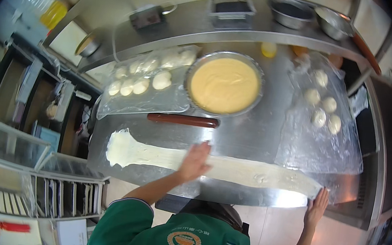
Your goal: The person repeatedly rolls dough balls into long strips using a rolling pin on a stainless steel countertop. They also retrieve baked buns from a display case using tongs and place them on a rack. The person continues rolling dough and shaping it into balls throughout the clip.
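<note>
A long, thin sheet of pale dough stretches across the stainless steel worktable, with a thicker, ragged left end. My left hand rests flat on the middle of the sheet, thumb apart from the fingers. At the sheet's narrow, translucent right end lies my right hand, its fingers extended over the tip near the table's front edge. Whether that hand pinches the dough is hidden. Beyond the sheet lies a dark red-brown rolling pin. Behind the pin stands a round metal basin of smooth yellow batter.
Several dough balls sit under plastic on a tray at left. More dough balls lie on plastic sheeting at right. A raised steel shelf along the back carries metal bowls and a clear container.
</note>
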Action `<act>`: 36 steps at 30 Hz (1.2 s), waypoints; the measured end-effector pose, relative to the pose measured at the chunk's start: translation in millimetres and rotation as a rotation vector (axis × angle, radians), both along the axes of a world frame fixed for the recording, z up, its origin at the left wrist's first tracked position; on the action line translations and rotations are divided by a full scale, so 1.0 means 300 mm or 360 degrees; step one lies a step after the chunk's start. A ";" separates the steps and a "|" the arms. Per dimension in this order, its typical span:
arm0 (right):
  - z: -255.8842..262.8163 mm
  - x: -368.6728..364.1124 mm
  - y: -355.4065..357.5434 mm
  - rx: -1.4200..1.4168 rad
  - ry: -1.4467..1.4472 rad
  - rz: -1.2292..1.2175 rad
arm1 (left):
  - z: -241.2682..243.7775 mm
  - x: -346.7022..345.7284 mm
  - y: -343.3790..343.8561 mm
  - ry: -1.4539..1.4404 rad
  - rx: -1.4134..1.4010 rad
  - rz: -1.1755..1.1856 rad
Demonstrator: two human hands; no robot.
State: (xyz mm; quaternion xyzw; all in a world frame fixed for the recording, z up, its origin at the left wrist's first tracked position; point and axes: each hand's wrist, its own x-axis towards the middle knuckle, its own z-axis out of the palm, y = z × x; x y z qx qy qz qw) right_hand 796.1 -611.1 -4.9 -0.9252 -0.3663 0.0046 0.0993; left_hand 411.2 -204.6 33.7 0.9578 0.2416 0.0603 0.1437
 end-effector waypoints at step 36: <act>-0.047 -0.045 0.125 0.0691 -0.0565 -0.0340 | -0.146 -0.719 0.147 -0.0148 0.0288 0.1530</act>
